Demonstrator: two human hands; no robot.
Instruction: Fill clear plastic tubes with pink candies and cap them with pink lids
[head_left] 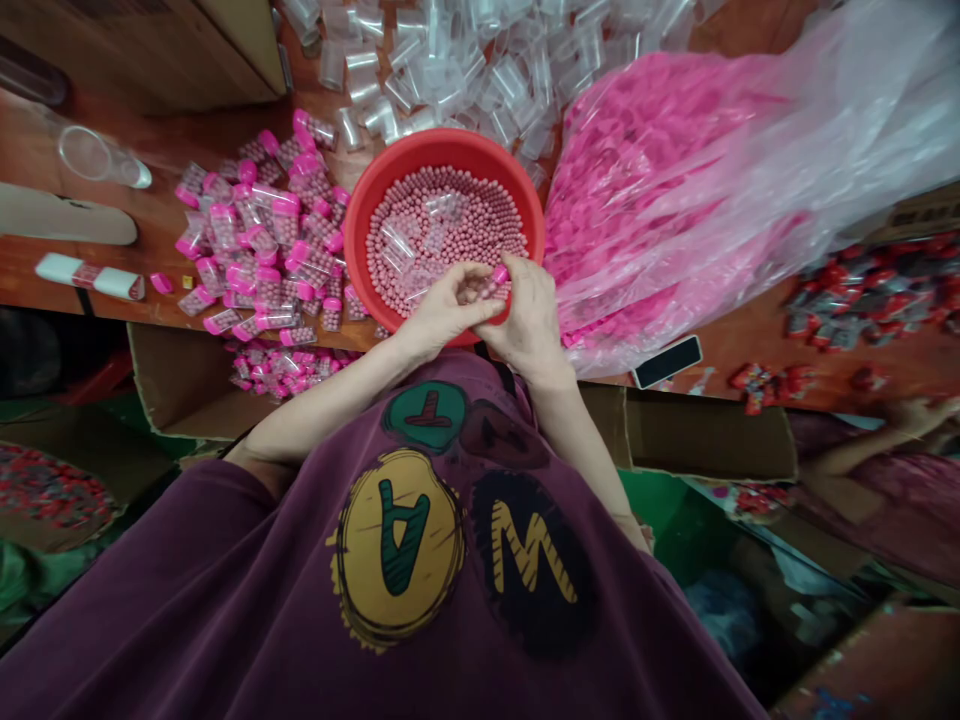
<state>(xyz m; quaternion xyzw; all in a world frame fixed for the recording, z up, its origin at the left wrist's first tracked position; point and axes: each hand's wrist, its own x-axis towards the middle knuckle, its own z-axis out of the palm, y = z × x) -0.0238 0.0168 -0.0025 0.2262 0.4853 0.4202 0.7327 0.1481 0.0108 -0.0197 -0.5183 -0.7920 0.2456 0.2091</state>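
A red bowl (355,215) of pink beads (480,215) stands in front of me, with a few clear plastic tubes (397,245) lying among the beads. Over its near rim, my left hand (450,308) is closed around a small clear bottle (480,290) that seems to hold pink beads. My right hand (529,315) meets it from the other side, thumb and finger pinching a pink cap (500,273) at the bottle's top. Fingers cover part of the bottle, so I cannot tell how firmly the cap sits.
Left of the bowl lies a heap of pink-capped bottles (262,250); more fill a carton (187,390) below the edge. Clear tubes (450,70) spread behind. A plastic bag of pink caps (645,190) and a phone (667,362) lie right. Another person's arm (847,470) shows far right.
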